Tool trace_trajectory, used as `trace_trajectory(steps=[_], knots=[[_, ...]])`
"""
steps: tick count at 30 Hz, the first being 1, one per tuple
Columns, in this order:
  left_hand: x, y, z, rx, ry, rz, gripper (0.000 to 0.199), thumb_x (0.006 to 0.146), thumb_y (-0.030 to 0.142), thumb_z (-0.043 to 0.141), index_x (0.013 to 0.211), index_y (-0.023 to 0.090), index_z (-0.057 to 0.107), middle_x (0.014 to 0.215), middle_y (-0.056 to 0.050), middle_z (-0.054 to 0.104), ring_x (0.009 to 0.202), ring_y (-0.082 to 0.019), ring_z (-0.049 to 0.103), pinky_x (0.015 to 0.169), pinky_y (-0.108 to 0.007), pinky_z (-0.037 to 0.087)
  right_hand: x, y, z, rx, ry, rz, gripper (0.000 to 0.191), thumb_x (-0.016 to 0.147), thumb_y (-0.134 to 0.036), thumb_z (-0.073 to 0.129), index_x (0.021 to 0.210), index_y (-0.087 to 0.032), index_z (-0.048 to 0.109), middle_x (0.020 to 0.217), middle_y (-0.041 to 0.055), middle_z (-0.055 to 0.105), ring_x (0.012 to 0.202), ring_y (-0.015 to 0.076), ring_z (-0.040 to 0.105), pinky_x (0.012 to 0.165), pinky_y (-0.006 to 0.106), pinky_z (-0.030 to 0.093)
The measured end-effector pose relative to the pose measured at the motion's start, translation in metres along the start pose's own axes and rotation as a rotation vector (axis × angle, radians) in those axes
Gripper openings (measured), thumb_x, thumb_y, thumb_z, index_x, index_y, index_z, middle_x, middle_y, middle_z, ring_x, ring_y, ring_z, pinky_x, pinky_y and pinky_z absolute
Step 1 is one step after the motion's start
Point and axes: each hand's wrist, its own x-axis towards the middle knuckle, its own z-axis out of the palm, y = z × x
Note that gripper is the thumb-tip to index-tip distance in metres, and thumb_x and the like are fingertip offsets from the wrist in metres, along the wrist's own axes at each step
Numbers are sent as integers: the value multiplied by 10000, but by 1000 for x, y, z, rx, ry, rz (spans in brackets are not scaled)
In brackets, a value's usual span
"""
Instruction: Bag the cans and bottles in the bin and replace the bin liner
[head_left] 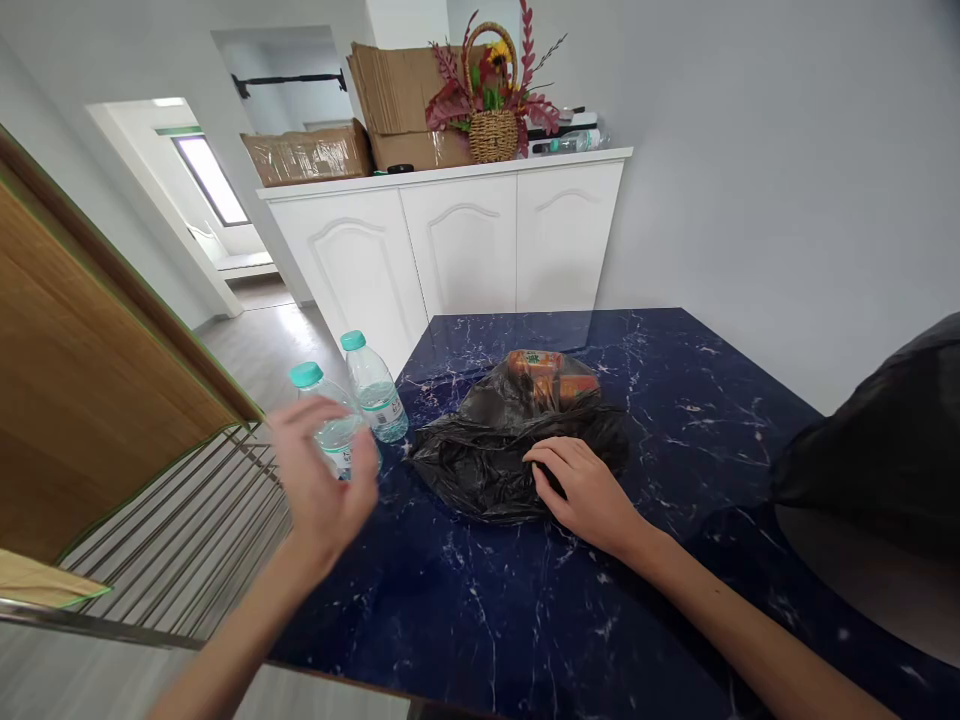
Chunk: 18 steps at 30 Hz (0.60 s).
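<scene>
A crumpled black plastic bag [487, 465] lies on the dark blue marbled table [465, 610], with red cans [566, 388] showing in its far part. My right hand [581, 492] rests on the bag's near right side, fingers bent over the plastic; whether they pinch it is hard to tell. Over the table's left part my left hand [322, 480] is raised, slightly blurred, its thumb and fingers apart with nothing between them. Just behind it stands a water bottle [341, 435] with a teal cap, partly covered by the hand. Another such bottle [375, 390] stands beside it.
A large black bag [877, 440] is at the right edge. Left of the table are a metal wire rack [217, 530] and a wooden panel [97, 370]. Behind, a white cabinet [465, 245] holds cardboard boxes [307, 155] and a flower basket [493, 135].
</scene>
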Motion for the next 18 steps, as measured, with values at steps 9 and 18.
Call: trace_trajectory(steps=[9,18], knots=[[-48,55,72,-374,-982,93,355,1127,354,478,1452,222,540,1463,-131,678,1414,-274,609,1185,-478,505,-5,12,16,-240,-34,135,488,1123,-268,356,1561,-143,529,1634,174,518,1560,349,422,1278,615,353],[-68,70,73,-246,-1191,225,733,1102,623,416,1665,155,378,1744,-179,335,1644,-337,244,1331,-548,272,2,7,2,-238,154,166,678,1080,-178,418,1720,-194,194,1815,178,57,1665,421,91,1285,704,288]])
